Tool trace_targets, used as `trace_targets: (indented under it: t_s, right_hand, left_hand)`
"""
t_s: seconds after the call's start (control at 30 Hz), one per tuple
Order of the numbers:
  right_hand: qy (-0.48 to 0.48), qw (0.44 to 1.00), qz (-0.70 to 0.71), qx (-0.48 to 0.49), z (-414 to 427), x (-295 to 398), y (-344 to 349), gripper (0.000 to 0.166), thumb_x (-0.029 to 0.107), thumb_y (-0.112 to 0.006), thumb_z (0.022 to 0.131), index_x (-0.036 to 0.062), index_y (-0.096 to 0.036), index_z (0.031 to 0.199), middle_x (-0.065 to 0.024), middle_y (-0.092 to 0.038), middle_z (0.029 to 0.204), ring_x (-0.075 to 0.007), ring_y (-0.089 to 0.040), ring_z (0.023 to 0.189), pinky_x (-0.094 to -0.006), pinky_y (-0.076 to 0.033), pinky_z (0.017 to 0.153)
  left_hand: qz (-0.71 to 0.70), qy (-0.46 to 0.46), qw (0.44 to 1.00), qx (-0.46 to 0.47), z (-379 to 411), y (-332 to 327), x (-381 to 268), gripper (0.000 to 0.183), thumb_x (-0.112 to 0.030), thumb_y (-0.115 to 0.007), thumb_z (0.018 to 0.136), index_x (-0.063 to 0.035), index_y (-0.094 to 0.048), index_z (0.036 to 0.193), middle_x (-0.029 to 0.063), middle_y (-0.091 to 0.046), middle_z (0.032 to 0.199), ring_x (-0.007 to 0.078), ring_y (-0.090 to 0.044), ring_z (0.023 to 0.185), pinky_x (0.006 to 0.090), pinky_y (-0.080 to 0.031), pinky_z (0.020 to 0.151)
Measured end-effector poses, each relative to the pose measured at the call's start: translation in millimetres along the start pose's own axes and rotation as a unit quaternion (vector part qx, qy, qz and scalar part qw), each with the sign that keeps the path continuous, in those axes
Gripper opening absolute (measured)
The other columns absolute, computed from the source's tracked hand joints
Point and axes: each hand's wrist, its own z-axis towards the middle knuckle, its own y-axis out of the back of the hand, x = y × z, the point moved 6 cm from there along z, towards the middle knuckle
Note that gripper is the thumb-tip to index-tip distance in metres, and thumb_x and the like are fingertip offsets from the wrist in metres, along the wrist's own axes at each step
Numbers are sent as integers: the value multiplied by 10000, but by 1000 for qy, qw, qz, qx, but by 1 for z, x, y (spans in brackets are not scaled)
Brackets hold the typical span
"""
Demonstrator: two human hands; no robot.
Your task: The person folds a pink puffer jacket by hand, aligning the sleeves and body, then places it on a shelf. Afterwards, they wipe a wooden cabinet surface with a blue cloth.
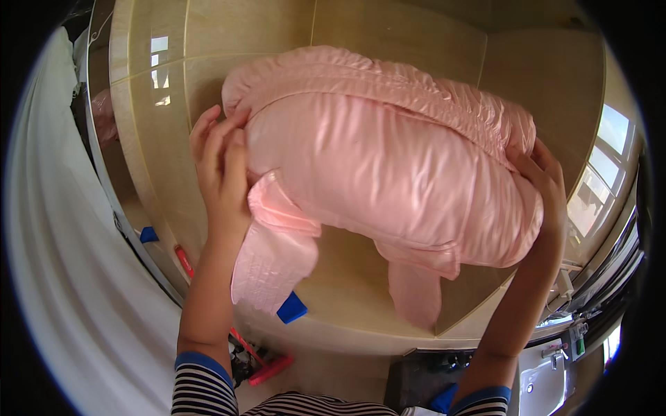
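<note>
A large pink padded bundle of shiny fabric (385,171) is held up before me, spanning the middle of the view. Its upper edge is gathered into a ruffled roll. Two pink flaps hang from its underside, a longer one (276,265) near my left wrist and another (416,291) further right. My left hand (221,156) grips the bundle's left end, fingers spread along the side. At the opposite end my right hand (543,171) holds it, the fingertips pressing into the ruffled edge. The palm sides of both hands are partly hidden.
A white curtain (67,218) hangs on the left beside a dark-framed glossy panel. Below lie a blue piece (292,308) and a red broom-like tool (270,369) on the tiled floor (338,374). A white washbasin (543,379) with a tap stands lower right.
</note>
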Motion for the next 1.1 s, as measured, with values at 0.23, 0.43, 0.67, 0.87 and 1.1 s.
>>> trace_targets:
  t_s: [0.23, 0.43, 0.67, 0.87, 1.1]
  right_hand:
    - [-2, 871, -481, -100, 59, 10, 9, 373, 247, -758, 781, -25, -666, 1019, -140, -689, 839, -171, -642, 700, -300, -508, 668]
    - [147, 864, -480, -50, 18, 46, -36, 465, 244, -730, 790, 42, -630, 1197, -154, -678, 1072, -315, -641, 952, -411, -499, 863]
    - [327, 647, -689, 11, -78, 25, -104, 653, 255, -716, 726, 97, -562, 1342, -194, -520, 1383, -373, -441, 1329, -556, -247, 1145]
    - [320, 693, -646, 34, -47, 22, -105, 683, -8, -685, 601, 81, -622, 1275, -137, -559, 1348, -359, -426, 1347, -550, -242, 1156]
    - [385, 681, -621, 37, -6, 10, -113, 592, 21, -678, 645, 76, -595, 1229, -97, -586, 1267, -324, -465, 1276, -486, -293, 1123]
  left_hand:
    - [11, -43, 964, 264, 20, -23, -20, 709, -267, -797, 735, 35, -510, 1308, 175, -495, 1373, 343, -456, 1275, 426, -363, 1068]
    - [41, -31, 956, 289, 20, -30, -15, 704, -208, -788, 736, 29, -486, 1326, 184, -497, 1356, 326, -481, 1266, 402, -369, 1067]
    - [47, -56, 947, 311, 25, -19, -19, 830, -237, -849, 649, -4, -461, 1344, 192, -486, 1361, 394, -470, 1236, 465, -391, 1035]
    - [56, -30, 920, 386, 38, -52, 4, 843, -88, -787, 644, -23, -406, 1393, 195, -437, 1411, 383, -428, 1308, 407, -393, 1066]
    - [51, 41, 914, 400, 63, -93, 39, 756, -87, -775, 682, -39, -442, 1359, 187, -502, 1356, 349, -487, 1268, 396, -408, 1053]
